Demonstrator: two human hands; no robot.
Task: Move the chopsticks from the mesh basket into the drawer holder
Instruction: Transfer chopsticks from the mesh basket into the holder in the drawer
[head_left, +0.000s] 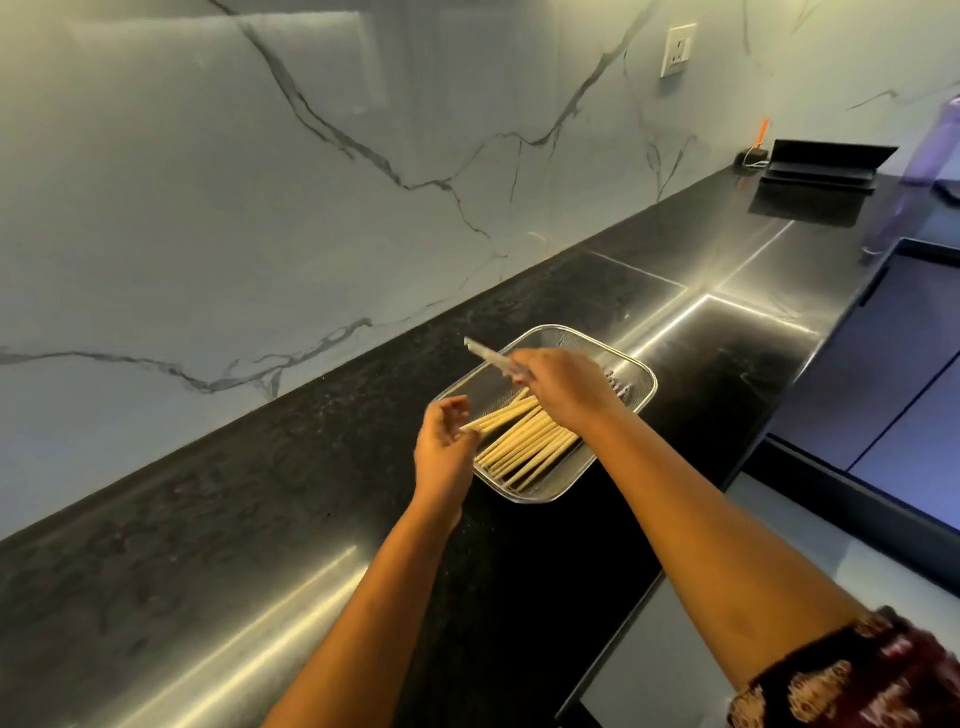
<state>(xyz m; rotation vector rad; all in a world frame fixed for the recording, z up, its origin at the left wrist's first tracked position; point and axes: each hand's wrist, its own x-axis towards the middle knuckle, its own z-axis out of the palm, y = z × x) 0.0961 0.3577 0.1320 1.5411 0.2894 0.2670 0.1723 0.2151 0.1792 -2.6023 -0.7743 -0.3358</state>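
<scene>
Tabletop (291, 519): was black, speckled and glossy, running along the marble wall.
Mesh basket (636, 376): sat directly on it, mid-counter.
Black stand (826, 166): rested at the far end.

Mesh basket (631, 376): shallow rectangular steel-wire tray w/ rounded corners, flat on dark countertop, set diagonally. Chopsticks (524, 449): pale wooden bundle lying roughly parallel inside, filling the near half, tips over the near-left rim. One motion-blurred stick (485, 355), prob. a chopstick, is raised above the far-left rim.
</scene>
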